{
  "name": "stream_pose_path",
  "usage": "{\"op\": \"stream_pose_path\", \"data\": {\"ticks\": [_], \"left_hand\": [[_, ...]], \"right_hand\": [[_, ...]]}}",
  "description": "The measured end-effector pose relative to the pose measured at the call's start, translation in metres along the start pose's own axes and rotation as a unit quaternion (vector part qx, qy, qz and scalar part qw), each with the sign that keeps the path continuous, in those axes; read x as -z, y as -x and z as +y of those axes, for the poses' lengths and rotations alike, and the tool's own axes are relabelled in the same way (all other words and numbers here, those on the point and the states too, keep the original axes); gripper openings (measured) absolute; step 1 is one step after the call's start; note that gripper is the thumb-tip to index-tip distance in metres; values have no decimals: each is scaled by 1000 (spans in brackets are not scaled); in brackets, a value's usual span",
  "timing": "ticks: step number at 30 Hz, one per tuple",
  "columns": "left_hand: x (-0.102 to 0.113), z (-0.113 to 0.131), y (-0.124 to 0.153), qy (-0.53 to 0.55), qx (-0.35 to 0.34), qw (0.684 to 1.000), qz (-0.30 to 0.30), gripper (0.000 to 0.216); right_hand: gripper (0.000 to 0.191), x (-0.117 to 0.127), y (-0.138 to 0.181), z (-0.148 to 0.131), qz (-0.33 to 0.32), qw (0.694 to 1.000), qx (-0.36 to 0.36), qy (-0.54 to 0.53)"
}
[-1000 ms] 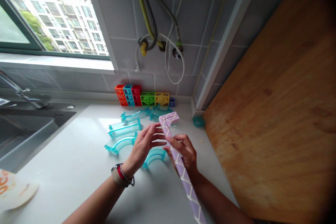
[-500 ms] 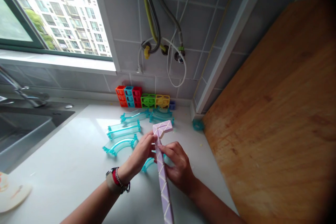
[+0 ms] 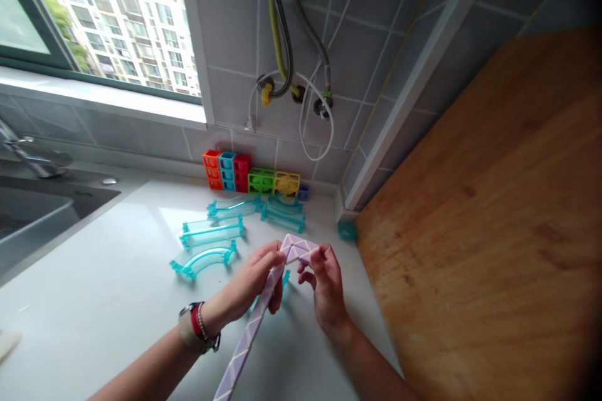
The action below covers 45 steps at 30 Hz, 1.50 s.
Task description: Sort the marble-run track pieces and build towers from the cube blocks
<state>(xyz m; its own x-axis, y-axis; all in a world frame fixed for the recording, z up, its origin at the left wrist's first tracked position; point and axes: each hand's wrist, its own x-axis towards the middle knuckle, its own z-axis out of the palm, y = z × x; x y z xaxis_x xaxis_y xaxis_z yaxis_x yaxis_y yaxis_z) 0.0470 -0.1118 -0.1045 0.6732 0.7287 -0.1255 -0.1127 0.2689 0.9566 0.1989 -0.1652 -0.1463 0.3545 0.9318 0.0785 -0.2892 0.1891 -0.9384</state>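
From here the sink sits at the left edge of the counter, then clear blue track pieces; the left hand grips a lilac-and-white jointed stick above the counter, short of the back edge, where colourful cubes line up; the right hand pinches the stick's bent end between thumb and finger, and a wooden board stands along the right edge

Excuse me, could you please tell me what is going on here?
A person is holding a lilac-and-white snake puzzle in both bare hands. The left hand grips it just below its bend, while the right hand pinches the folded end; the long straight part slants down toward the person. Turquoise track pieces lie on the white counter, and colourful plastic cubes stand along the tiled wall.
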Motion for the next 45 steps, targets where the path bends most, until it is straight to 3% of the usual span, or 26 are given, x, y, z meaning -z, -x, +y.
{"op": "stream_pose_path", "data": {"ticks": [6, 14, 23, 27, 31, 38, 45], "left_hand": [[-5, 5, 2, -70, 54, 995, -46, 41], [-1, 20, 6, -94, 46, 992, -65, 54], [9, 19, 9, -153, 102, 981, -66, 62], [11, 17, 11, -110, 134, 982, -70, 61], [16, 11, 10, 10, 181, 976, -122, 60], [13, -6, 3, 195, 217, 937, -194, 56], [4, -19, 3, 270, 221, 896, -275, 55]], "right_hand": [[40, -2, 0, -5, -51, 995, -79, 11], [38, 0, 2, 0, -82, 995, -46, 34], [40, 1, 2, 0, -85, 992, -13, 97], [36, 3, 4, -1, -88, 989, 11, 120], [30, 7, 1, -6, -98, 986, 47, 127], [38, 9, -5, -9, -65, 996, 6, -55], [49, 7, -6, -16, -37, 992, -33, -112]]}}
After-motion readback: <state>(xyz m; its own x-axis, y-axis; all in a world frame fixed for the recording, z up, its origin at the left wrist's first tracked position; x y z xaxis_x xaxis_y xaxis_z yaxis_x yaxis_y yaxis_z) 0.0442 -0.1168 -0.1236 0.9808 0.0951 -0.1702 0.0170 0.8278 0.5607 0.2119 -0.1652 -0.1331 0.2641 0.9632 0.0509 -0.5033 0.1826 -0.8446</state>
